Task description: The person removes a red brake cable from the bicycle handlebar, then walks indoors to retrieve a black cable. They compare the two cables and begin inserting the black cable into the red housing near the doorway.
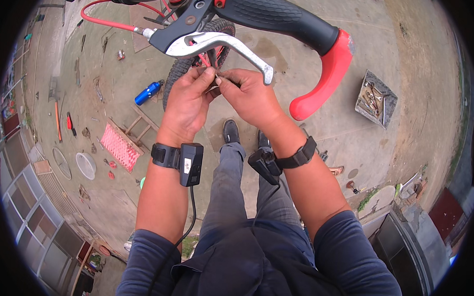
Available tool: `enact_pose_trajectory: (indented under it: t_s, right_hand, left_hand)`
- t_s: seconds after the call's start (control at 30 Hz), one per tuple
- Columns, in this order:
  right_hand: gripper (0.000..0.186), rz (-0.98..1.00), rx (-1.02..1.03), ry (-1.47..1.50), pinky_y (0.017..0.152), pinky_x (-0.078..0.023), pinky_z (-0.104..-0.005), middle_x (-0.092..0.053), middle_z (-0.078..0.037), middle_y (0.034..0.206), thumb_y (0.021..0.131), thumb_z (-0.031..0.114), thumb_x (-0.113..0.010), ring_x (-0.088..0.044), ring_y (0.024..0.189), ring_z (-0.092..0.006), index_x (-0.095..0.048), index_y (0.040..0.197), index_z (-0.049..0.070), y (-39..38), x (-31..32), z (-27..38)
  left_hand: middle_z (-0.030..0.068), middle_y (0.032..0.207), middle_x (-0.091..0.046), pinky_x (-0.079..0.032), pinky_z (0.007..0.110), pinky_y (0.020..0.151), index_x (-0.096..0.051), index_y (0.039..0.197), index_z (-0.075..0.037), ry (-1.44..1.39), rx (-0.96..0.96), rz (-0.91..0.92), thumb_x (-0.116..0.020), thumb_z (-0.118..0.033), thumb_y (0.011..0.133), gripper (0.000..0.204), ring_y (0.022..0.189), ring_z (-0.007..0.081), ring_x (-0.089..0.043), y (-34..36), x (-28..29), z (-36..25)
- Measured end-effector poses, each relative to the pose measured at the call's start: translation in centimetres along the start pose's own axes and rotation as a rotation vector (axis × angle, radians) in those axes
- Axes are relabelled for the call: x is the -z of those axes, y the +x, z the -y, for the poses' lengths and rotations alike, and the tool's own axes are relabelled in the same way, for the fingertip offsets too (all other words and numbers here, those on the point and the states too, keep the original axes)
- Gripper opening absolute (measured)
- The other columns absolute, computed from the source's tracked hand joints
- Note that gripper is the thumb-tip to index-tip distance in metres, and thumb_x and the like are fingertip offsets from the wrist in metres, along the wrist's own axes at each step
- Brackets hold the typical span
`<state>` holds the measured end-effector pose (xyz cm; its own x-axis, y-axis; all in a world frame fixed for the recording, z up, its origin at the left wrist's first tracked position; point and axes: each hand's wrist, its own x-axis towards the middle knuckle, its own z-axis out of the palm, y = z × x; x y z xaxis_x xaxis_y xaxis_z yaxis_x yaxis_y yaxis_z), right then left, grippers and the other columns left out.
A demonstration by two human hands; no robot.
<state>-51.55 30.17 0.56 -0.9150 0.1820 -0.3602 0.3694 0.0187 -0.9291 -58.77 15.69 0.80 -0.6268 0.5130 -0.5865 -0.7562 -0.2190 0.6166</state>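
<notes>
Black ribbed rubber covers the handlebar grip (pixel 275 13) at the top of the view, ending in a curved red bar end (pixel 328 73). Just under it hangs a silver metal brake lever (pixel 225 43) on a black clamp, with a red cable housing (pixel 108 22) running off to the left. Below the lever, the left hand (pixel 189 97) and the right hand (pixel 249 96) meet fingertip to fingertip, each grip pinched nearly closed on a thin wire-like cable end (pixel 217 77); it is too small to make out clearly. Both wrists carry black strapped devices. Behind the hands stands a knobbly black bicycle tyre (pixel 180 67). On the concrete floor (pixel 300 124) lie a blue bottle (pixel 147 92) to the left, a pink woven mat (pixel 119 146) lower left, and a grey tray of metal tools (pixel 376 98) well apart on the right.
</notes>
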Motion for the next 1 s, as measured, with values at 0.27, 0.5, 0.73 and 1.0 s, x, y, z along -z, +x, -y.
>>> enact_pose_trajectory:
  t_s: [0.27, 0.5, 0.73, 1.0]
  right_hand:
    - [0.023, -0.016, 0.033, 0.063, 0.077, -0.053, -0.0286, -0.073, -0.009, 0.094, 0.095, 0.013, -0.065, -0.063, 0.087, -0.01, -0.069, 0.105, -0.008, -0.1, 0.1, 0.3]
    - [0.017, -0.158, 0.095, 0.02, 0.063, -0.052, -0.0368, -0.068, -0.018, 0.073, 0.085, 0.015, -0.066, -0.069, 0.067, -0.0229, -0.072, 0.092, 0.0, -0.3, -0.9, 0.1]
    - [0.021, -0.108, 0.12, -0.157, 0.067, -0.052, -0.0316, -0.072, -0.016, 0.085, 0.091, 0.014, -0.066, -0.069, 0.074, -0.0189, -0.072, 0.104, -0.002, -0.4, -0.6, 0.5]
    - [0.019, -0.17, 0.219, -0.177, 0.068, -0.053, -0.0335, -0.072, -0.017, 0.086, 0.09, 0.011, -0.066, -0.071, 0.077, -0.026, -0.072, 0.102, -0.003, -0.5, -0.5, 0.3]
  left_hand:
    - [0.0032, 0.106, -0.066, -0.046, 0.037, 0.092, -0.065, 0.113, -0.006, -0.1, -0.013, 0.086, -0.058, -0.016, 0.1, 0.018, 0.097, 0.0154, -0.06, 0.0, -0.4, 0.5]
    - [0.0056, 0.103, -0.067, -0.047, 0.032, 0.087, -0.063, 0.111, -0.002, -0.079, -0.048, 0.043, -0.059, -0.015, 0.1, 0.018, 0.094, 0.0156, -0.061, 0.2, -0.1, 0.7]
    - [0.0051, 0.099, -0.066, -0.048, 0.03, 0.083, -0.062, 0.108, -0.002, -0.032, -0.044, -0.024, -0.061, -0.018, 0.099, 0.018, 0.089, 0.0148, -0.061, 0.4, -0.2, 0.6]
    - [0.002, 0.1, -0.064, -0.046, 0.035, 0.087, -0.064, 0.108, -0.008, -0.089, -0.011, -0.014, -0.06, -0.021, 0.1, 0.016, 0.092, 0.0134, -0.058, -0.2, -0.4, 0.7]
